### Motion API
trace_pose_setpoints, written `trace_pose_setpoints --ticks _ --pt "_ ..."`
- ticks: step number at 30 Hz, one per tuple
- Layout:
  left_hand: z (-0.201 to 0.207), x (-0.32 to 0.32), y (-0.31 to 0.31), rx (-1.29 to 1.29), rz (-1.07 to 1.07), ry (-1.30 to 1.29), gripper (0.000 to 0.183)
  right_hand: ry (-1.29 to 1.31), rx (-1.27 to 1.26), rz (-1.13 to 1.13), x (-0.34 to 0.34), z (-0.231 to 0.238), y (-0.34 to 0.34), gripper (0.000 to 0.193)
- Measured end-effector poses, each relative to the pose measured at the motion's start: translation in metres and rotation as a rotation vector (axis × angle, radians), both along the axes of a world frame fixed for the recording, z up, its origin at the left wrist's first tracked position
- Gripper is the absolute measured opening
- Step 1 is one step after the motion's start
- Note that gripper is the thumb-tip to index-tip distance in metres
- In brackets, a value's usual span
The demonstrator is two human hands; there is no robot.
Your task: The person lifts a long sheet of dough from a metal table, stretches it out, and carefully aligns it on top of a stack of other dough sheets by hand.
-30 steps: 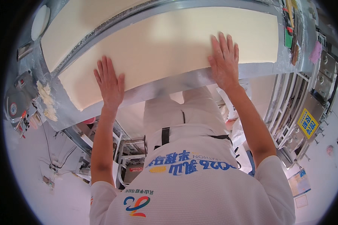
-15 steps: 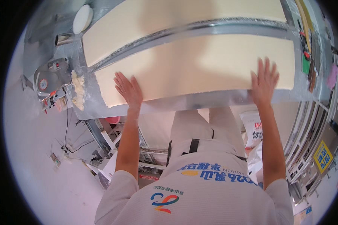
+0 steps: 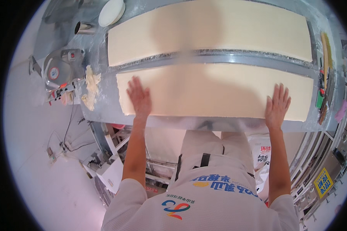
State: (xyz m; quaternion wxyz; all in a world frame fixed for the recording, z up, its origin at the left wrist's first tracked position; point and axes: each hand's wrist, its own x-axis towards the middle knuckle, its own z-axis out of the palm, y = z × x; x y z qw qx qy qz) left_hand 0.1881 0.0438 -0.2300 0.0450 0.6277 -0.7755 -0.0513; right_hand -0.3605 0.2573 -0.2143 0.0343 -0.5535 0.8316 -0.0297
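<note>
Two long, pale sheets of dough lie across the metal table, one behind the other, with a narrow strip of metal between them. On the near dough sheet [image 3: 216,92], my left hand [image 3: 140,98] rests close to the left end, palm down with fingers stretched out. My right hand [image 3: 277,106] lies flat at the near edge of the same sheet, toward its right end, fingers extended. Neither hand holds anything. Beyond them is the far dough sheet [image 3: 258,32], touched by neither hand. My shadow falls over both sheets.
Left on the floury metal table [image 3: 169,121] are dough scraps [image 3: 91,86], a metal machine [image 3: 63,69], a metal cylinder [image 3: 85,27] and a white round container [image 3: 112,12]. At right lie a brush [image 3: 326,50] and a green-handled tool [image 3: 319,99]. A white bag [image 3: 261,144] stands below.
The view has shifted and turned, so the table and dough sheets appear lower and straighter. Both hands stay flat on the near sheet; the left appears slightly closer to its left end.
</note>
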Motion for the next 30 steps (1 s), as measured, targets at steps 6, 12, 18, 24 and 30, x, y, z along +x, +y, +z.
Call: trace_pose_setpoints --ticks 6,12,18,24,30 --pt "-0.047 0.09 0.013 -0.086 0.183 0.129 0.072 0.099 -0.086 -0.447 -0.065 -0.017 0.083 0.067" --pt "-0.033 0.102 0.016 -0.173 0.481 0.005 0.065 -0.097 -0.361 -0.598 -0.064 -0.001 0.042 0.052" --pt "0.063 -0.111 -0.044 -0.163 -0.053 0.395 0.035 -0.216 -0.556 -0.487 -0.142 0.028 -0.086 0.033" --pt "0.087 -0.397 -0.037 0.021 -0.48 0.72 0.022 -0.448 -0.596 -0.504 -0.214 0.019 -0.135 0.051" --pt "0.071 -0.616 -0.029 0.169 -0.747 0.818 0.026 -0.76 -0.716 -0.537 -0.227 0.022 -0.133 0.051"
